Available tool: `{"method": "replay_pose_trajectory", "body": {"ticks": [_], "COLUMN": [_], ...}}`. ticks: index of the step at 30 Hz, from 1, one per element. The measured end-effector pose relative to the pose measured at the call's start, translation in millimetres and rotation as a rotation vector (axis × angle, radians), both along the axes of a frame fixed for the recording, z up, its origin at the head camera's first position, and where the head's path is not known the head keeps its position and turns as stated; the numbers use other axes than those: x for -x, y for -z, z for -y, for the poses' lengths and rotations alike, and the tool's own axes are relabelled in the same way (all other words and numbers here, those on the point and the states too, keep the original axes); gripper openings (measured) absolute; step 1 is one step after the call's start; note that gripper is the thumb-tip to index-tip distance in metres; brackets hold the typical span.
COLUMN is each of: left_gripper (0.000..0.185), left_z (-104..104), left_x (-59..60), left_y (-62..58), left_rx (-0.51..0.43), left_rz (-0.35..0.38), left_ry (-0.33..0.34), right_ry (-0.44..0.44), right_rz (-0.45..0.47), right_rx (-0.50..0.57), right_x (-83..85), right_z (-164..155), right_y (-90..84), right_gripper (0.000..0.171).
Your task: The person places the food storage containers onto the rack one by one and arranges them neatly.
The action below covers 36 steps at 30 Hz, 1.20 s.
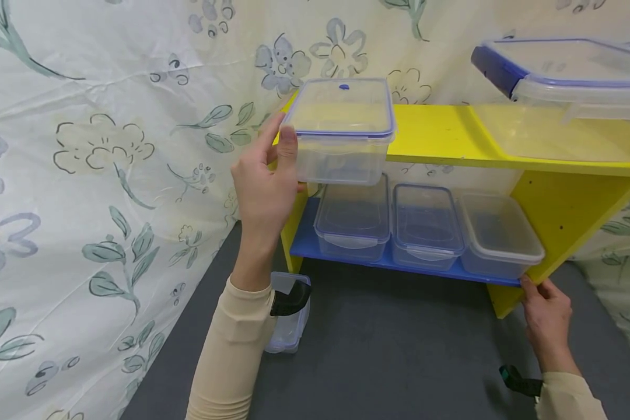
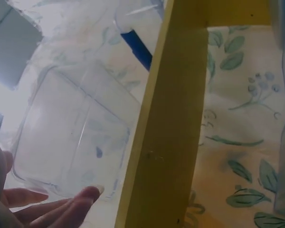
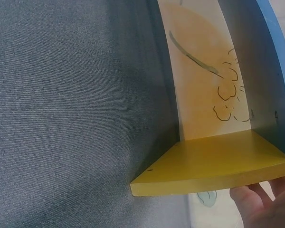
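Note:
My left hand (image 1: 268, 181) grips a clear plastic food container (image 1: 341, 160) with a blue-rimmed lid at the left end of the yellow top shelf (image 1: 433, 131). Its thumb lies on the front left corner; the other fingers go round the side. From below, the left wrist view shows the fingers (image 2: 61, 209) at the container's bottom (image 2: 71, 133), which juts out past the shelf's front edge. Low on the right, my right hand (image 1: 548, 318) holds the edge of the yellow side panel (image 1: 562, 216), by the end of the blue lower shelf (image 1: 430, 271).
Three lidded containers stand in a row on the lower shelf, the middle one (image 1: 427, 227) blue-rimmed. A larger container (image 1: 572, 128) sits at the top right. Another container (image 1: 294, 321) lies on the dark tabletop (image 1: 399, 350), partly behind my left forearm. Floral cloth (image 1: 110, 175) hangs behind.

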<state>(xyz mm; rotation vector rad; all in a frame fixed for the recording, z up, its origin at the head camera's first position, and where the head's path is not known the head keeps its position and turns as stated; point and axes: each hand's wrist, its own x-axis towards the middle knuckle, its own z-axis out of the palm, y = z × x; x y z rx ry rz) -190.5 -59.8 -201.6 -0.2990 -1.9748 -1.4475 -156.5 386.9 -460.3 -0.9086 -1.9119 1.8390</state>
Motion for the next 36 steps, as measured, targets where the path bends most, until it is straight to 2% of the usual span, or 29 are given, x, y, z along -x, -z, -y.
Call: {"method": "replay_pose_trajectory", "body": {"ticks": [3,6,8,11,14,15,18,22,27,36], "left_gripper": [0.046,0.045,0.043,0.039,0.038,0.038,0.038,0.039,0.039,0.039], "left_z": [-2,-4,-6,-12,-16,-17,-16,-18,-23,-30], "left_x": [4.5,8.7,11.3,5.2,6.1,7.1,19.8,27.7,35.2,45.2], "left_y": [1.5,1.1,-0.6,-10.4,-13.3,-13.2,-5.4,-2.3,-2.5,-5.9], "left_rx": [0.036,0.032,0.004,-0.024,-0.036,-0.03,-0.026,-0.009,0.062,0.068], "left_rz": [-0.024,-0.044,-0.074,-0.116,-0.141,-0.139,-0.144,-0.156,-0.176,-0.115], "left_ry": [-0.059,-0.069,-0.042,0.005,0.043,0.04,0.039,0.058,0.042,0.054], "right_ry": [-0.004,-0.009,-0.008,-0.005,0.0,0.001,0.003,-0.002,0.002,-0.013], "right_rz": [0.035,0.055,0.049,0.015,0.002,0.01,0.047,0.079,0.047,0.049], "right_rx": [-0.031,-0.045,-0.043,-0.023,-0.017,-0.027,-0.057,-0.081,-0.055,-0.053], "right_x": [-0.7,-1.7,-1.5,-1.6,-1.2,-1.0,-0.4,0.0,0.0,-1.8], "right_z": [-1,-1,-1,-2,-2,-1,-1,0,0,0], "right_y": [-0.2,-0.3,0.0,0.2,-0.4,-0.6,-0.7,0.6,0.9,-0.1], "right_gripper": [0.053,0.054,0.053,0.052,0.05,0.05,0.051,0.052,0.051,0.052]}}
